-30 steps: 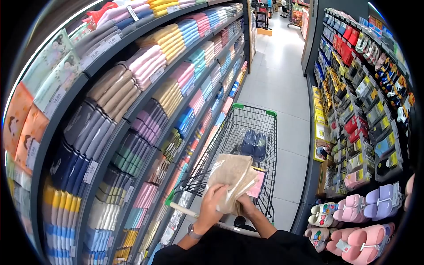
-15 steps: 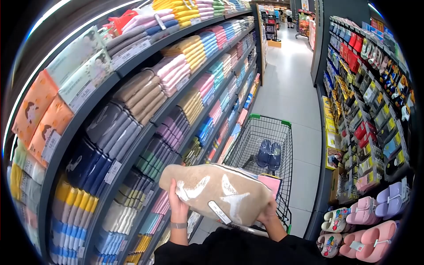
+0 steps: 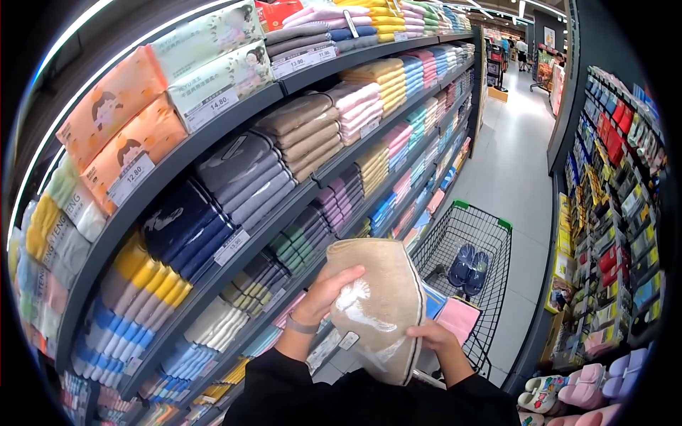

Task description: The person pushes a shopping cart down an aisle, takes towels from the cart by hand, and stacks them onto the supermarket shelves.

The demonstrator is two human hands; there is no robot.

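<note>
A beige folded towel [image 3: 383, 284] with a white pattern and a dark-striped edge is held up in front of my chest, tilted upright. My left hand [image 3: 325, 295] is closed around its left side, thumb on the front. On its lower right edge, my right hand [image 3: 435, 336] grips with the thumb in front; its other fingers are mostly hidden. A small white tag [image 3: 349, 341] hangs on the lower part of the towel. Matching brown towels [image 3: 302, 135] lie stacked on the shelf ahead to the left.
Beyond my right hand stands a wire shopping cart [image 3: 506, 284] holding dark blue slippers [image 3: 467, 270] in clear wrapping and a pink item [image 3: 456, 319]. Shelves of folded towels line the left. Hanging goods [image 3: 614, 234] and pastel clogs [image 3: 584, 385] line the right. A tiled aisle [image 3: 522, 153] runs ahead.
The towel has turned from lying broadly sideways to a narrower, upright tilt, and my hands have come closer together. My view has swung left, bringing more of the towel shelf in.
</note>
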